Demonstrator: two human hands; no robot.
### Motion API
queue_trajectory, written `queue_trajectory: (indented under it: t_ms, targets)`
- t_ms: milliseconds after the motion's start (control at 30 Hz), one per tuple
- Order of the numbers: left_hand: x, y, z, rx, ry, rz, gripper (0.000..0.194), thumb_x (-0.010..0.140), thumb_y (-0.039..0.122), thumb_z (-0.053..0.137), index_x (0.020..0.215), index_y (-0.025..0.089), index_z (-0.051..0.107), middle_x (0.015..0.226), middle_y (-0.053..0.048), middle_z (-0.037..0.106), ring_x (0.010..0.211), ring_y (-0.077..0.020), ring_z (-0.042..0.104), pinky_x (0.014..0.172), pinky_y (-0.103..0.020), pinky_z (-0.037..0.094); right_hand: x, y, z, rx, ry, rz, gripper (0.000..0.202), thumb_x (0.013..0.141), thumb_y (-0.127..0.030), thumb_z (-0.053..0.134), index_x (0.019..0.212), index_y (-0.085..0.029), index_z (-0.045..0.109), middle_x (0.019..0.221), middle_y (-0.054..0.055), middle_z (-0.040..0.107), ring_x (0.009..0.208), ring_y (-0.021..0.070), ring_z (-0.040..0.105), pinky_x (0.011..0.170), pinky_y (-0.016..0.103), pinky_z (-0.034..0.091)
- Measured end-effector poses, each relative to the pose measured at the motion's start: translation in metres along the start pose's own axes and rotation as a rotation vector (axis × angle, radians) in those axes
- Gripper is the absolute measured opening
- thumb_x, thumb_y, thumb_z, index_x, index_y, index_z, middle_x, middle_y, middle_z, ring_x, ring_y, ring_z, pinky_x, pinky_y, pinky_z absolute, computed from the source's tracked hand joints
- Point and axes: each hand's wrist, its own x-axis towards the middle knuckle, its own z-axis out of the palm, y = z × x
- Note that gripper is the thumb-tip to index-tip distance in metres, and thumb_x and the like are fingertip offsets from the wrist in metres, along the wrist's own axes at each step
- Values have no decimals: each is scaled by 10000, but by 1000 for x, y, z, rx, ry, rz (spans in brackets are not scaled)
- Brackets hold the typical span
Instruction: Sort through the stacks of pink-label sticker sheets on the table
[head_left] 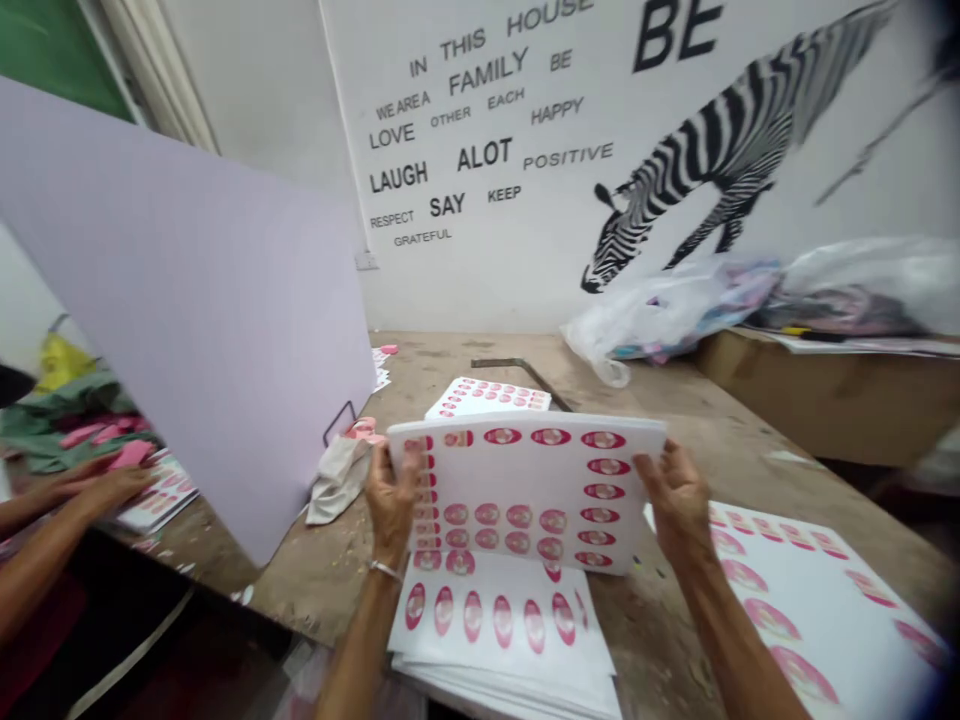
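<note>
Both my hands hold a thick stack of white sheets (525, 490) printed with red and pink oval stickers, raised on edge above the table. My left hand (391, 500) grips its left edge; a thin bracelet circles that wrist. My right hand (679, 500) grips the right edge. Beneath the raised stack lies another pile of sticker sheets (499, 625) at the table's front edge.
A lilac divider board (187, 300) stands at left; beyond it another person's hands (97, 490) rest on pink items and sheets. More sticker sheets lie at right (810, 600) and behind (491, 397). A crumpled cloth (337, 480), plastic bags (675, 310) and a cardboard box (817, 390) sit around the wooden table (675, 420).
</note>
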Motion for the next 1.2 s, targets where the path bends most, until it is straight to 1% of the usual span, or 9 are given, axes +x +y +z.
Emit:
queue_trajectory:
  t_ms: [100,167,333,433,533,733,867,1033,1200]
  targets:
    - [-6,-18,-11,-68,-54,-165,369,751,459,740,950,192,580,793,13,644,625,-125,582,565,-218,494,-8,10,-7,-46,-95,263,607,574,-539,891,968,-165,621,797,87,720,636,271,677,540,344,573]
    - [-12,-32,-15,-54,-29,-215,380,721,453,767,911,176,591,756,14,641,585,-121,568,535,-219,491,-16,15,-8,-46,-90,337,562,552,-515,910,892,-146,658,747,93,720,615,273,679,526,343,581]
    - [-23,-42,-22,17,-14,-217,379,697,431,795,875,161,598,729,-12,659,573,-144,591,518,-235,504,-27,17,-12,37,-2,293,523,524,-495,926,843,-154,691,756,82,731,613,268,687,505,331,589]
    - [-26,-33,-27,60,-117,-210,403,705,443,790,920,162,597,810,-49,701,643,-180,640,558,-261,542,-27,14,-23,0,-107,329,550,461,-466,949,828,-145,695,782,101,736,661,299,699,552,368,612]
    - [-31,-31,-31,0,-189,-244,427,740,454,761,1015,176,593,893,-63,725,700,-202,672,590,-276,559,-27,14,-32,-49,-192,367,555,505,-471,932,886,-140,702,841,122,740,734,328,709,617,413,627]
    - [-46,-53,-32,-21,-96,-393,479,642,560,799,805,129,667,678,-64,716,575,-213,648,520,-289,530,-27,30,-30,-92,-55,351,572,484,-593,882,809,-163,689,759,117,730,695,364,702,577,459,619]
    - [-44,-63,-38,-113,-217,-470,460,690,497,795,969,149,681,845,-69,754,691,-240,696,618,-329,568,-22,35,-37,-93,-230,377,593,548,-560,888,942,-169,679,938,126,737,876,377,695,747,492,617]
    - [-36,-62,-41,-146,-341,-578,448,697,500,791,932,134,681,820,-88,751,670,-246,701,604,-336,567,-13,26,-49,-147,-507,491,573,685,-531,839,1073,-146,667,1088,149,705,995,382,665,879,540,573]
    - [-34,-58,-33,-142,-277,-564,433,728,496,767,952,145,644,743,-42,711,560,-182,646,514,-288,532,-18,20,-38,-177,-525,483,565,672,-498,859,1088,-160,680,1109,125,702,1046,367,646,939,528,553]
